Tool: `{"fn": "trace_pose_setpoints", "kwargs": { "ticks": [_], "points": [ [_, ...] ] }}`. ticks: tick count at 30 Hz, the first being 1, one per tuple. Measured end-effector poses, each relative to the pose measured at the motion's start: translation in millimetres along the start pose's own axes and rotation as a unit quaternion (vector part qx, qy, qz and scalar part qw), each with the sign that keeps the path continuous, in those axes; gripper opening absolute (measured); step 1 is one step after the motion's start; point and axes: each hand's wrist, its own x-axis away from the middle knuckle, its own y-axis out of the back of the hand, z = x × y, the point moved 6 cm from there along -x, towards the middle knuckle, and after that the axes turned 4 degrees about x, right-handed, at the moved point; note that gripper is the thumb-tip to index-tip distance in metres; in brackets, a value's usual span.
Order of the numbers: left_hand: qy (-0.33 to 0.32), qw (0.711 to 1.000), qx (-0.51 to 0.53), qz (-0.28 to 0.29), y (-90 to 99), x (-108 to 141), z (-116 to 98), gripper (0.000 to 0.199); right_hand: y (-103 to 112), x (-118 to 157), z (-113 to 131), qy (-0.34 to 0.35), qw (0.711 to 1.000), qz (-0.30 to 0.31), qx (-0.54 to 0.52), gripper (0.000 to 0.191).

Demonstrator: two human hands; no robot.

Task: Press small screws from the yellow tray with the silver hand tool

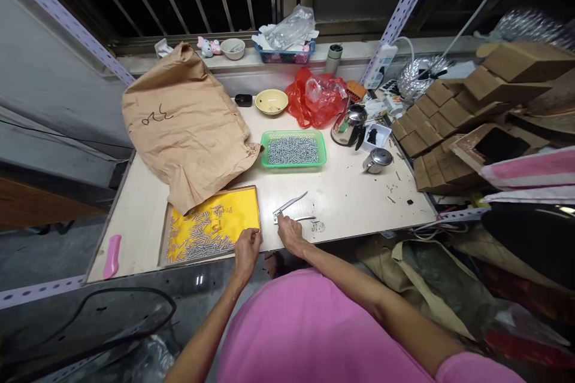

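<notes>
My right hand [291,233] is closed on the jointed end of a metal hand tool [291,206] whose two handles spread apart to the right on the pale table. Just left of it, my left hand [247,248] pinches something too small to make out, at the right front corner of a shallow tray [258,203]. The tray has a yellow lining [242,206] and many small metal pins [202,239] lie scattered on its left and front parts. Behind the tool sits a green basket [293,165] filled with small metal pieces [291,151].
A large brown paper bag [188,125] overlaps the tray's back edge. Toward the back are a yellow bowl [271,102], red plastic bags [314,102], a kettle [348,125] and a metal pot [378,160]. A pink-handled object [112,256] lies front left; cardboard boxes [449,114] stand right.
</notes>
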Motion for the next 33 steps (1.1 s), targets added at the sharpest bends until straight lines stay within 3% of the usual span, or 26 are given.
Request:
{"fn": "trace_pose_setpoints", "kwargs": {
  "ticks": [3,7,13,24,28,31,33],
  "points": [
    [0.09,0.99,0.109,0.012,-6.3,7.2,4.1,0.018,3.6,4.2,-7.9,-0.021,0.999,0.005,-0.047,0.028],
    [0.184,0.953,0.234,0.057,-28.6,20.8,5.4,0.019,10.0,3.7,-16.1,-0.037,0.996,0.002,-0.081,0.026],
    [0.212,0.94,0.256,0.084,-49.1,26.1,4.0,0.013,7.4,-7.3,-10.4,-0.055,0.997,0.035,-0.038,0.037],
    [0.24,0.934,0.251,0.083,-59.7,32.2,13.1,0.013,10.7,-7.3,-27.8,-0.062,0.99,0.036,-0.124,0.026],
    [0.233,0.933,0.257,0.092,-69.0,31.4,15.1,0.014,12.5,-5.1,-24.4,0.012,0.997,0.039,-0.073,0.026],
    [0.224,0.935,0.256,0.103,-73.4,31.4,15.2,0.015,20.0,1.4,-23.4,0.123,0.992,0.006,0.011,0.028],
    [0.219,0.938,0.243,0.116,-74.4,32.4,13.8,0.014,22.2,5.8,-20.5,0.216,0.974,0.001,0.072,0.027]
  ]
}}
